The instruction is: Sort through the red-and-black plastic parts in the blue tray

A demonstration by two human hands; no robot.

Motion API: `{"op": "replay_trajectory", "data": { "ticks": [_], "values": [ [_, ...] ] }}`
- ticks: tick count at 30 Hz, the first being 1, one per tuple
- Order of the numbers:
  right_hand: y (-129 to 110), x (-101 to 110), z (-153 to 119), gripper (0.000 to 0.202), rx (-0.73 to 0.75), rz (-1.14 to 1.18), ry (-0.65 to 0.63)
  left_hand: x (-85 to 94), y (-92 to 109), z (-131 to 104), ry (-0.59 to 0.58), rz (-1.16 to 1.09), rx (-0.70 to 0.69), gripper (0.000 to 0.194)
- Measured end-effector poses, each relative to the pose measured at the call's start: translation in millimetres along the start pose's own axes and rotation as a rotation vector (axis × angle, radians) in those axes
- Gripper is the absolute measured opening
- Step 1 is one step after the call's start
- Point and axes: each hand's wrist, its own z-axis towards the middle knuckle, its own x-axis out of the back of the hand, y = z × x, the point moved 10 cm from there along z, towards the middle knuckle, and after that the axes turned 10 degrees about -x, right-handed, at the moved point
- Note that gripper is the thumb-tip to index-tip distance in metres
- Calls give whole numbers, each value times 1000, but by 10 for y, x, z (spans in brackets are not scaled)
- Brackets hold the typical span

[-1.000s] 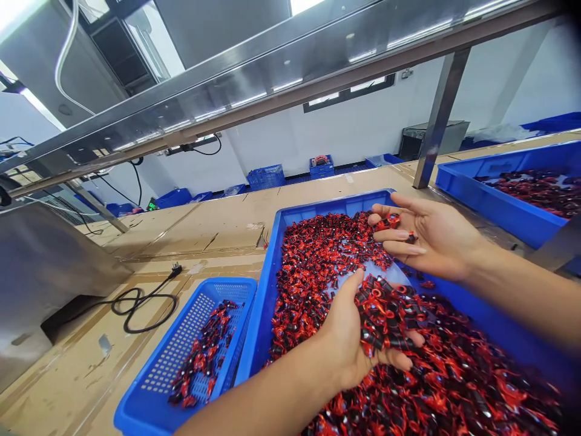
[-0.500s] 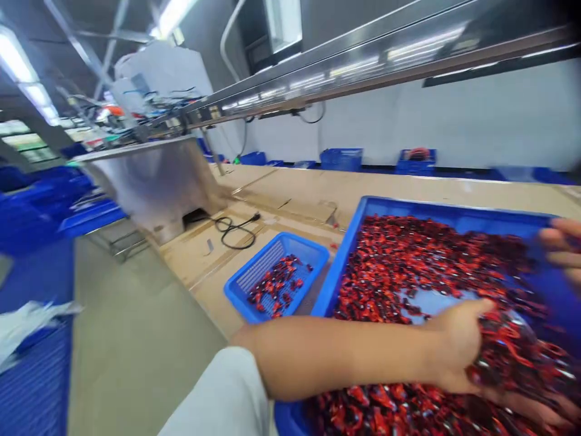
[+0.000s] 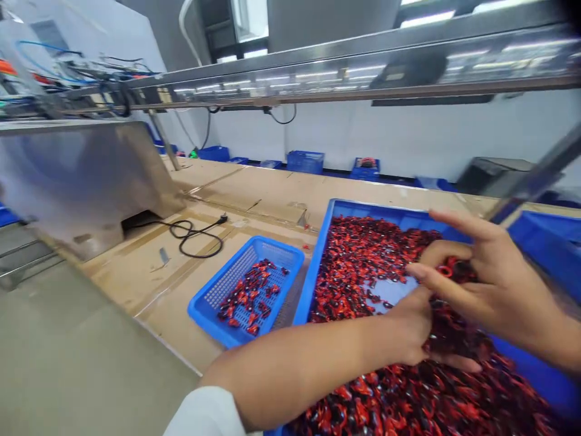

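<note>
A large blue tray (image 3: 313, 266) holds a deep spread of small glossy red-and-black plastic pieces (image 3: 363, 242). My left hand (image 3: 411, 327) reaches in over the pieces, one finger stretched out low and its palm side turned away from view. Just right of it, my right hand (image 3: 494, 278) hovers with index finger and thumb spread apart. Several red pieces show between the two hands; whether either hand grips any is hidden. The right thumb overlaps the left hand in view. Left of the tray, a smaller blue basket (image 3: 204, 303) contains some of the same pieces.
A black cable with a plug (image 3: 195, 233) lies on the cardboard-covered table (image 3: 254, 191). At the left stands a metal housing (image 3: 91, 175). A metal rail (image 3: 290, 82) crosses above the table. Another blue bin (image 3: 549, 230) is at the right; more blue baskets (image 3: 305, 161) line the wall.
My right hand has come in from the right edge toward my left hand. My left hand has lifted out of the heap somewhat. The view has turned right.
</note>
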Motion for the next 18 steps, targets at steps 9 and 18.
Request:
{"op": "replay_trajectory", "data": {
  "ticks": [9,18],
  "values": [
    [-483,35,18,88,86,89,-4,-145,138,-270,-95,36,-126,61],
    [-343,-253,50,76,-23,191,-114,-121,168,-262,11,65,-70,78]
  ]
}}
